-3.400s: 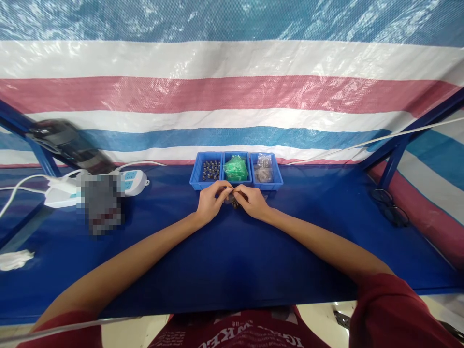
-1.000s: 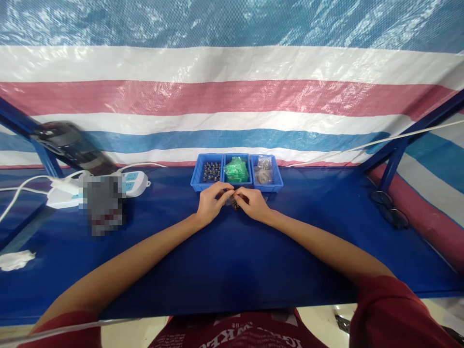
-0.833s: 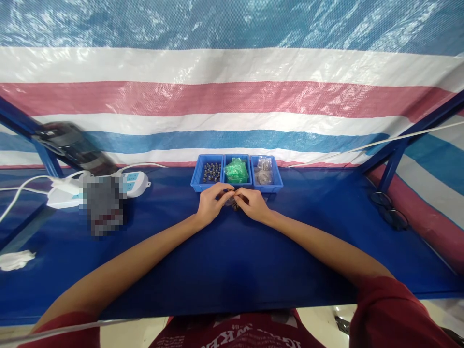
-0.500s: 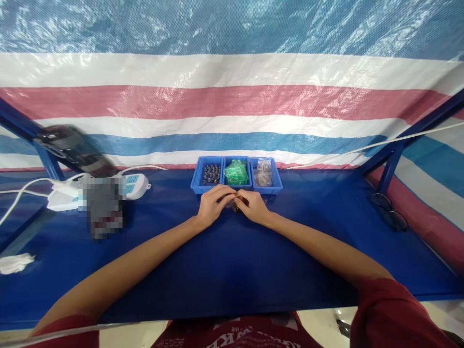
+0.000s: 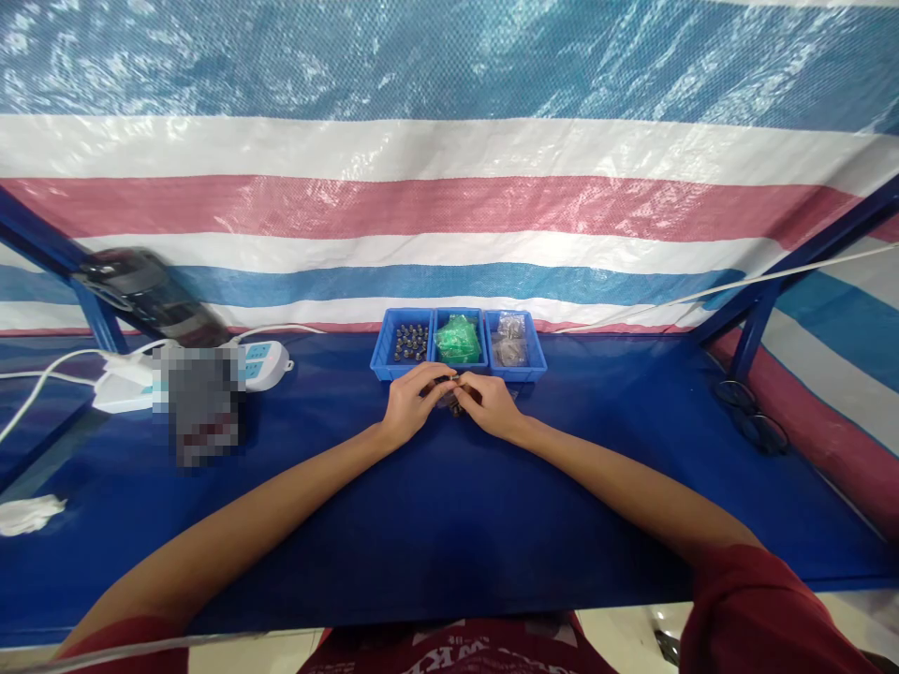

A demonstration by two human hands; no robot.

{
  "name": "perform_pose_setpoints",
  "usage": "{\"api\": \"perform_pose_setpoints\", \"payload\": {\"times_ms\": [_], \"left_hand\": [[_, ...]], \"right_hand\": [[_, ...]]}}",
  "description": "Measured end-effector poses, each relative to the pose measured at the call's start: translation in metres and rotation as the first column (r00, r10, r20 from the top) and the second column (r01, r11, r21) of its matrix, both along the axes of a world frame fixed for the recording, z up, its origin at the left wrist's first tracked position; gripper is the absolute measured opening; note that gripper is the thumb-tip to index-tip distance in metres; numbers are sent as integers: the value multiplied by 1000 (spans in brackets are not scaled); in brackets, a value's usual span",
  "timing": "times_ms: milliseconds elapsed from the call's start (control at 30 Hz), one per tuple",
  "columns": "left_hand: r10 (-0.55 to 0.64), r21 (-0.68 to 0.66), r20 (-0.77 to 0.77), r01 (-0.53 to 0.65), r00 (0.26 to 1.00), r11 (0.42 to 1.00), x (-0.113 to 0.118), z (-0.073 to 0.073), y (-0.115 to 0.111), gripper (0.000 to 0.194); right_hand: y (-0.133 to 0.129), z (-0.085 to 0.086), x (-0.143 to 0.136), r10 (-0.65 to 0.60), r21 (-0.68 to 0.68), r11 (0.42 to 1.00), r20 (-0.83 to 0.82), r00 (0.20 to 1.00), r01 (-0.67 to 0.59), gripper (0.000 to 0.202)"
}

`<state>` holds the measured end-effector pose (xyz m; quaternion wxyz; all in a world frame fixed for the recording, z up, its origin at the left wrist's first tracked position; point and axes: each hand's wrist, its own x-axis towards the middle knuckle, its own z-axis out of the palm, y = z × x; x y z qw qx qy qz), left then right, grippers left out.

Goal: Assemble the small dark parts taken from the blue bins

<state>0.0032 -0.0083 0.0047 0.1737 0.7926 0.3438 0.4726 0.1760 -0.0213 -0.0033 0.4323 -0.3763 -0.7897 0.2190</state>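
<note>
My left hand [image 5: 409,402] and my right hand [image 5: 493,404] meet fingertip to fingertip just in front of the blue bins. Both are closed in a pinch around a small metal piece [image 5: 453,378], its exact kind too small to make out. Under the fingertips, dark brownish metal parts [image 5: 456,408] lie on the table, partly hidden by my hands; some clear plastic shows around them. The left bin [image 5: 380,358] holds several small metal fittings [image 5: 411,343]. Green plastic bags [image 5: 458,340] fill the middle bin, and clear bags with greyish contents [image 5: 509,341] lie in the right bin.
A white power strip [image 5: 263,363] with cables and a blurred-out object [image 5: 203,402] lie at the left, a dark bottle [image 5: 158,295] behind them. White tissue [image 5: 29,515] rests at the left edge. Glasses [image 5: 755,417] lie far right. Blue frame posts [image 5: 755,318] flank the blue table [image 5: 435,534].
The view has tipped slightly, so the scene sits a little lower. My hands stay together in the same place; the small metal piece between my fingertips shows more clearly now.
</note>
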Motion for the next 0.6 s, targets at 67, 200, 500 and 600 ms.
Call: {"api": "perform_pose_setpoints", "payload": {"times_ms": [67,200,500,600], "left_hand": [[18,-13,-3,-18,1000,1000,0,0,0,17],[62,-66,-1,-62,998,996,0,-1,1,18],[62,-111,15,-60,998,992,1,-2,0,17],[60,-94,6,-59,998,994,1,-2,0,18]], "right_hand": [[0,0,0,-7,-2,1000,1,1000,7,17],[0,0,1,-21,-13,1000,-7,1000,21,16],[-1,-1,2,-34,-25,999,-14,999,34,16],[-2,-1,1,-38,-36,999,-17,999,38,15]]}}
